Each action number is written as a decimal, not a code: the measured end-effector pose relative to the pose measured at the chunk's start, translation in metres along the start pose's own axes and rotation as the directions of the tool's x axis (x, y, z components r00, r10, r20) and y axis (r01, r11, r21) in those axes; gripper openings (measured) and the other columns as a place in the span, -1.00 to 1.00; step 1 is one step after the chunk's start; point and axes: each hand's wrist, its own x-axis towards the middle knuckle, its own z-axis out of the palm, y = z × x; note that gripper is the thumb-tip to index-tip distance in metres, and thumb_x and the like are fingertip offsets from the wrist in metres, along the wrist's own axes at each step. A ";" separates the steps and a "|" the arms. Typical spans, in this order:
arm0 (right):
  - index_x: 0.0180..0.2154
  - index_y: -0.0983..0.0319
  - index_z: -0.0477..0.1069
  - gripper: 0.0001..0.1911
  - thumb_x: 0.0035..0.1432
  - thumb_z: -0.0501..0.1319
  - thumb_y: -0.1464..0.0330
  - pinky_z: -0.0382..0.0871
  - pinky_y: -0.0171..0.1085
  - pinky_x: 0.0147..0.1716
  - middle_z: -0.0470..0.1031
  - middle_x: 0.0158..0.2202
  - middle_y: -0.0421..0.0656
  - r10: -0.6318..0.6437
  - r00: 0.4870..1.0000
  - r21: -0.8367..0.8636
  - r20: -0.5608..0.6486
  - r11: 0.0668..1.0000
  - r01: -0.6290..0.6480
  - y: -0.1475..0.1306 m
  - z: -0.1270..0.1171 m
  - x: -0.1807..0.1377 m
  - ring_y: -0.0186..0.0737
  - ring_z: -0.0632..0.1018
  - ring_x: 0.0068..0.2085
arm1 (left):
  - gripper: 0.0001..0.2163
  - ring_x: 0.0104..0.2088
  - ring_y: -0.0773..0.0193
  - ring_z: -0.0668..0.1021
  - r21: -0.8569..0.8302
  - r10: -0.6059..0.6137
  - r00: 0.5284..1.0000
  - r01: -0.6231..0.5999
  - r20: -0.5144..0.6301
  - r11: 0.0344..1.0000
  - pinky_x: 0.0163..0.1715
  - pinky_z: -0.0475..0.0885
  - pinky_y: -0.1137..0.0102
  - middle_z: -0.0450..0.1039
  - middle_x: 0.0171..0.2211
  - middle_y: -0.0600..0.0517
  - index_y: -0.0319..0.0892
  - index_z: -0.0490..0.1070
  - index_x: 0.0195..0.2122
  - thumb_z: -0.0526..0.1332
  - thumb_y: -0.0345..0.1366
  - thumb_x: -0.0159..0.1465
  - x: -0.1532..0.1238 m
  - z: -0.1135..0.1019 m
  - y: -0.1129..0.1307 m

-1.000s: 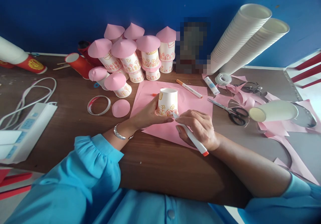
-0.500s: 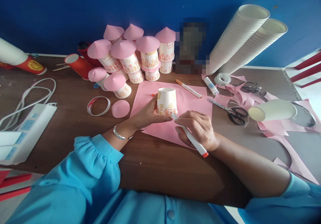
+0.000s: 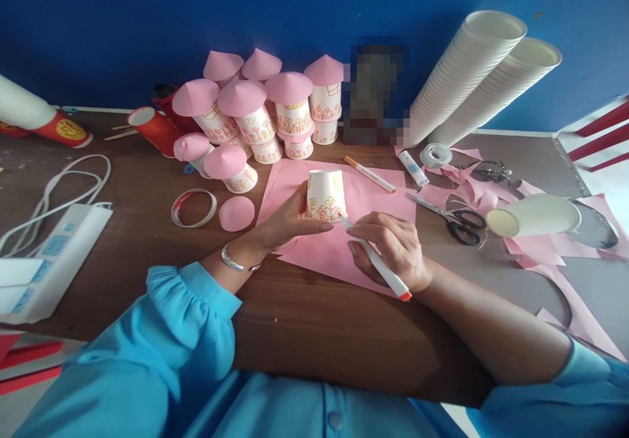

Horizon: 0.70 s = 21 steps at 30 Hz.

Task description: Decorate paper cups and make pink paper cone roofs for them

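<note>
A white paper cup (image 3: 325, 192) is upside down in my left hand (image 3: 289, 222), its rim at the bottom. Yellow and orange-red flowers are drawn around its lower part. My left thumb lies along the rim, and the other fingers are partly hidden behind the cup. My right hand (image 3: 390, 248) grips a white marker (image 3: 381, 268) with an orange-red end. The marker's tip meets the lower right of the cup's drawing. Pink paper (image 3: 334, 261) lies beneath both hands, with an orange marker (image 3: 369, 174) behind the cup.
Decorated cups with pink cone roofs (image 3: 289, 90) stand at the back. On the right are scissors (image 3: 452, 219), a glue stick (image 3: 413, 167), paper scraps and tall cup stacks (image 3: 466, 71). A tape roll (image 3: 193, 207), a pink disc (image 3: 236, 213) and a power strip (image 3: 63, 261) lie left.
The cup has turned a little in my left hand, bringing a different part of the flower drawing forward. My right hand and the marker have shifted slightly up and right.
</note>
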 end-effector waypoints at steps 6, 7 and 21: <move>-0.09 0.23 0.35 -0.82 0.28 0.22 0.50 0.43 -0.27 -0.50 0.50 -0.42 -0.16 -0.009 1.000 0.003 0.011 1.000 0.009 -0.002 0.001 -0.001 -0.21 0.54 -0.47 | -0.44 -0.08 0.14 0.51 0.014 0.016 0.999 -0.016 0.027 1.000 -0.05 0.39 0.25 0.47 -0.10 -0.03 -0.14 0.35 0.04 0.55 -0.22 0.08 0.000 0.000 0.001; -0.09 0.22 0.35 -0.82 0.28 0.22 0.50 0.44 -0.27 -0.50 0.50 -0.41 -0.16 -0.008 1.000 0.005 0.012 1.000 0.008 -0.002 0.002 -0.001 -0.21 0.54 -0.47 | -0.44 -0.08 0.13 0.51 0.015 0.019 0.999 -0.020 0.030 1.000 -0.05 0.39 0.25 0.48 -0.10 -0.03 -0.14 0.35 0.04 0.55 -0.21 0.08 0.000 0.000 0.001; -0.06 0.20 0.35 -0.80 0.29 0.21 0.48 0.46 -0.27 -0.48 0.51 -0.39 -0.17 -0.001 1.000 0.013 0.022 1.000 0.001 -0.002 0.002 -0.002 -0.22 0.55 -0.45 | -0.45 -0.14 0.20 0.50 0.020 0.018 0.999 -0.018 0.038 1.000 -0.11 0.40 0.30 0.46 -0.15 0.01 -0.11 0.33 0.05 0.54 -0.23 0.10 0.000 0.001 0.001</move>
